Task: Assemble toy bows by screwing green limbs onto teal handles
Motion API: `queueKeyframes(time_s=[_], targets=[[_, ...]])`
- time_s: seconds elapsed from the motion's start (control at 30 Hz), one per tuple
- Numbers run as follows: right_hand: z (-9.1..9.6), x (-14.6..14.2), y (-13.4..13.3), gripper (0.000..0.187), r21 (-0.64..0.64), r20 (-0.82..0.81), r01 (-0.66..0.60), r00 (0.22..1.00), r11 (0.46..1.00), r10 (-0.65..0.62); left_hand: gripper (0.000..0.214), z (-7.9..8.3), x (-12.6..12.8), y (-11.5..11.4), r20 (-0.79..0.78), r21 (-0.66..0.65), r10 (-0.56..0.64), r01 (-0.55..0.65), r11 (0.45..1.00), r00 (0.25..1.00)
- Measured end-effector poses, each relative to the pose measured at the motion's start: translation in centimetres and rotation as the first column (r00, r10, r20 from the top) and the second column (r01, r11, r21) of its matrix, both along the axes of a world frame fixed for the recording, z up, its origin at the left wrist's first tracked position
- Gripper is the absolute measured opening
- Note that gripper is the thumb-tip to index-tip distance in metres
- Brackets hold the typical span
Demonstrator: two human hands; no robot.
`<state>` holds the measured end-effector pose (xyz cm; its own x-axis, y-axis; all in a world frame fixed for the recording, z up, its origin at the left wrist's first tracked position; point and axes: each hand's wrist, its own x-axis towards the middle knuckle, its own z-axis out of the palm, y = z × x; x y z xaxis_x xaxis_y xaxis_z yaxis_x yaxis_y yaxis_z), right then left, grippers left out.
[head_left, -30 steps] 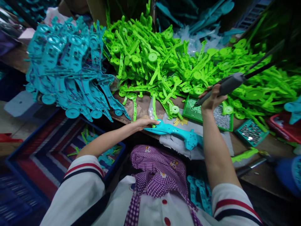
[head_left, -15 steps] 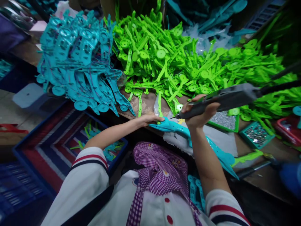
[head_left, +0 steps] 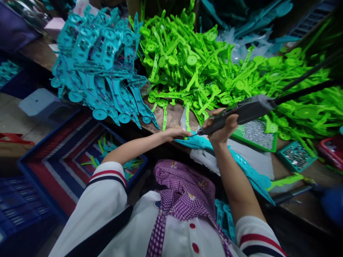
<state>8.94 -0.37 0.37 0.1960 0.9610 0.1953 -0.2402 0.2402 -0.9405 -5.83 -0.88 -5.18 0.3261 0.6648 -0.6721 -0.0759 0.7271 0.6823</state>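
My right hand (head_left: 221,126) is wrapped round a dark grey electric screwdriver (head_left: 243,111), its cable trailing off to the upper right. The thin bit points left and meets the end of a long turquoise plastic part (head_left: 246,167), close to my left fingertips. That end of the part is pinched by my left hand (head_left: 177,133). The part lies slantwise along the bench's front edge, partly hidden by my right forearm. Just behind my left hand is a bright green plastic piece (head_left: 188,116) with a round end.
Heaped turquoise parts (head_left: 99,67) stand at the left, bright green parts (head_left: 182,53) behind. To the right are a green tray (head_left: 273,142) of small metal pieces, a teal tray (head_left: 313,161) and a red container (head_left: 331,151). A blue-rimmed bin (head_left: 29,160) sits lower left.
The screwdriver in my right hand has moved left and slightly down, bringing its bit onto the turquoise part by my left fingers. My left hand keeps its pinch. The whole view has shifted slightly.
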Motion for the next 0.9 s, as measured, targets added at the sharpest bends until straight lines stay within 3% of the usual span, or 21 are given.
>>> queueKeyframes(time_s=[0.2, 0.5, 0.9], targets=[[0.1, -0.6, 0.5, 0.06, -0.009, -0.063, 0.042, 0.997, 0.999, -0.043, 0.021, 0.8, -0.1, -0.2, -0.015, -0.01, 0.007, -0.007, 1.0, 1.0], [-0.6, -0.6, 0.4, 0.057, 0.073, -0.026, 0.039, 0.999, 0.997, -0.037, 0.017, 0.2, 0.0, -0.1, -0.048, 0.031, -0.01, 0.012, 0.999, 0.999], [-0.3, -1.5, 0.0, 0.053, 0.057, -0.004, -0.15, 0.989, 0.987, 0.151, 0.022, -1.2, 0.1, 0.4, 0.009, -0.001, 0.041, -0.041, 0.999, 0.999]])
